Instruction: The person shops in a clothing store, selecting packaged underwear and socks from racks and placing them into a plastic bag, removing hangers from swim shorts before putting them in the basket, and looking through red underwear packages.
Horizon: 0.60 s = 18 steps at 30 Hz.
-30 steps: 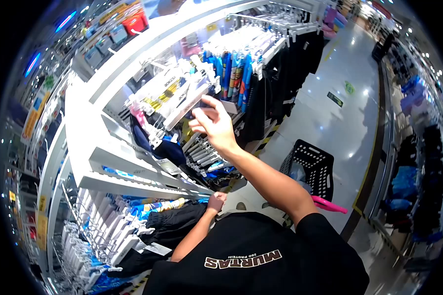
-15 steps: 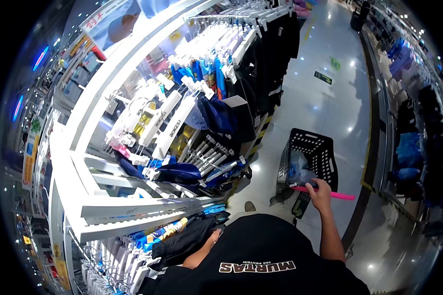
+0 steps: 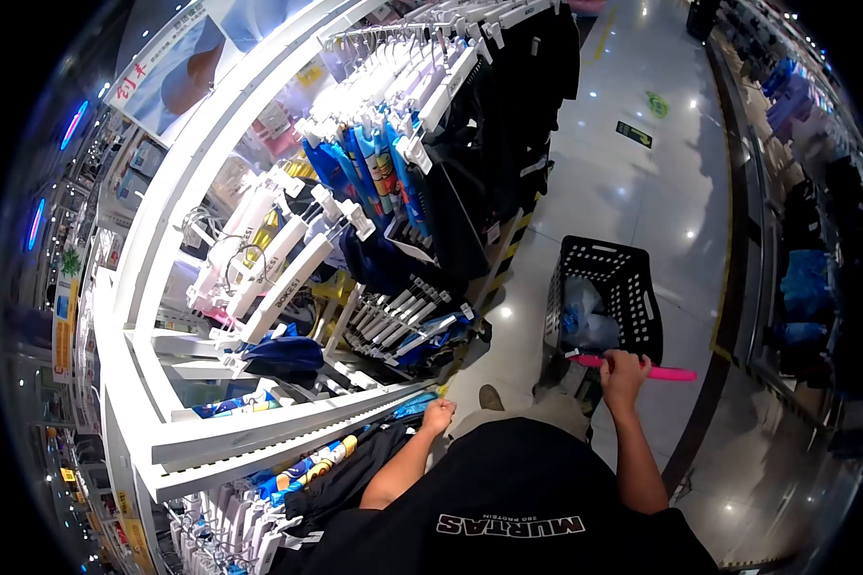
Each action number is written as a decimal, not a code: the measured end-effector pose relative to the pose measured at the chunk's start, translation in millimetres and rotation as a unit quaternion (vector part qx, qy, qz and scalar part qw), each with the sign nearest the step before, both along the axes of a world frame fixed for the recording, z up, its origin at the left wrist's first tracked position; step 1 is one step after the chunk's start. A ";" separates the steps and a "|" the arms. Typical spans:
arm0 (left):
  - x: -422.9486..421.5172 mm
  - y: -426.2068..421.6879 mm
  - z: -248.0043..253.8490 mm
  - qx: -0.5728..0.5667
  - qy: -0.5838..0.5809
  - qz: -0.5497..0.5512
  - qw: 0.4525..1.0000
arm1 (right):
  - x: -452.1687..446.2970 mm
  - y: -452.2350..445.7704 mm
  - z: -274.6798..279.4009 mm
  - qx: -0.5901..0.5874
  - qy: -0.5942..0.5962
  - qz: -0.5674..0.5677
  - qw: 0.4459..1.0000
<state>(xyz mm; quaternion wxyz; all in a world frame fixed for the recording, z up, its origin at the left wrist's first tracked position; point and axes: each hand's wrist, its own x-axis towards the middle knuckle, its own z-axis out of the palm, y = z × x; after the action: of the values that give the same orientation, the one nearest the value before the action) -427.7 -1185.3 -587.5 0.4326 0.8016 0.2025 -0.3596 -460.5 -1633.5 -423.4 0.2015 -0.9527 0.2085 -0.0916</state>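
My right hand [image 3: 624, 372] is wrapped around the pink handle [image 3: 673, 374] of a black shopping cart basket [image 3: 650, 305]. Clear plastic bags [image 3: 586, 324] with something bluish in them lie inside the basket. My left hand [image 3: 439, 415] is loosely closed in front of my body, with no object visible in it. It is nearest to a bright blue garment [image 3: 415, 404] at the end of the white rack; I cannot tell whether they touch. Black trousers or shorts [image 3: 350, 470] hang below, left of my forearm.
To the left stands a white display rack [image 3: 259, 436] with shorts on white hangers [image 3: 283, 287]. Dark clothes [image 3: 523, 77] hang farther along. Yellow-black tape [image 3: 516, 247] edges the shelving. The tiled aisle [image 3: 633, 192] runs ahead, with more clothing racks [image 3: 801, 287] on the right.
My left hand has come forward and up from beside the hanging clothes. The rack has shifted left and downward in view. My right hand keeps its grip on the pink handle.
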 end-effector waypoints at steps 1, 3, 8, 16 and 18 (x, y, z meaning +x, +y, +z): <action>0.2 -0.3 -2.1 0.021 -0.007 -0.020 1.000 | 3.1 -5.2 8.8 0.003 0.024 0.022 0.999; -2.2 -0.8 -7.8 0.036 0.003 -0.019 0.999 | 10.6 -17.9 23.4 0.011 0.070 0.069 0.995; -16.4 -1.7 -17.1 0.101 -0.016 -0.042 0.994 | 25.7 -76.1 19.6 0.049 0.068 0.144 0.986; 90.4 -142.0 129.5 0.063 -0.290 -0.201 0.934 | 74.4 -119.0 13.6 -0.016 0.158 0.187 0.969; 145.4 -189.4 195.9 0.042 -0.388 -0.176 0.904 | 88.0 -129.0 9.3 -0.010 0.139 0.199 0.970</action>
<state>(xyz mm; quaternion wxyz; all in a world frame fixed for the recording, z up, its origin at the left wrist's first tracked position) -282.3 -1374.6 -391.7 0.3721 0.9179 -0.1109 -0.0818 -372.5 -1762.4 -414.1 0.1752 -0.9803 0.0401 0.0817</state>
